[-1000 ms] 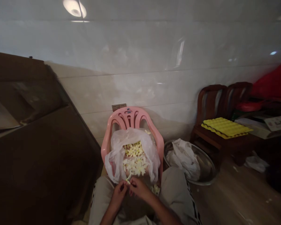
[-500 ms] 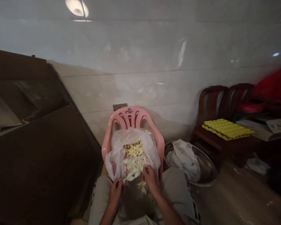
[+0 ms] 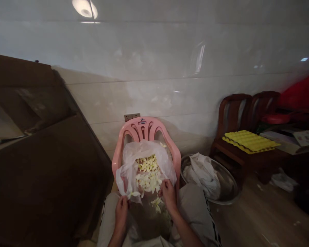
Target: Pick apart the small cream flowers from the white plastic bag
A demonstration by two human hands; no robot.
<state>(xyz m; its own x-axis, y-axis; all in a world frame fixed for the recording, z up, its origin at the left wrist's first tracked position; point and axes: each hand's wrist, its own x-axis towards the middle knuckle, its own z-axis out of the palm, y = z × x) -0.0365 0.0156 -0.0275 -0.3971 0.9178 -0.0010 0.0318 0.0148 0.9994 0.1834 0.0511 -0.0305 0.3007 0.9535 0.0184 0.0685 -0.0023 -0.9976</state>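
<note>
My left hand (image 3: 122, 206) is closed in a pinch at the front left of a thin white plastic bag (image 3: 130, 154). A white flower (image 3: 134, 194) sticks out from its fingertips. My right hand (image 3: 168, 192) is also pinched, at the right side of the flower pile; what lies between its fingers is hidden. Pale yellow and white flowers (image 3: 148, 176) fill the bag, which rests on a pink plastic chair (image 3: 176, 154). Below the right hand, one loose pale flower (image 3: 157, 204) lies apart from the pile.
To the right a metal basin (image 3: 228, 197) holds a crumpled white bag (image 3: 203, 171). Beyond it, yellow egg trays (image 3: 249, 141) lie on a wooden chair (image 3: 231, 115). A dark brown panel (image 3: 48, 178) stands at left. Behind the pink chair is a tiled wall (image 3: 149, 92).
My left hand has moved left and slightly down with the flower at its fingertips. My right hand has shifted a little to the right, so the two are farther apart.
</note>
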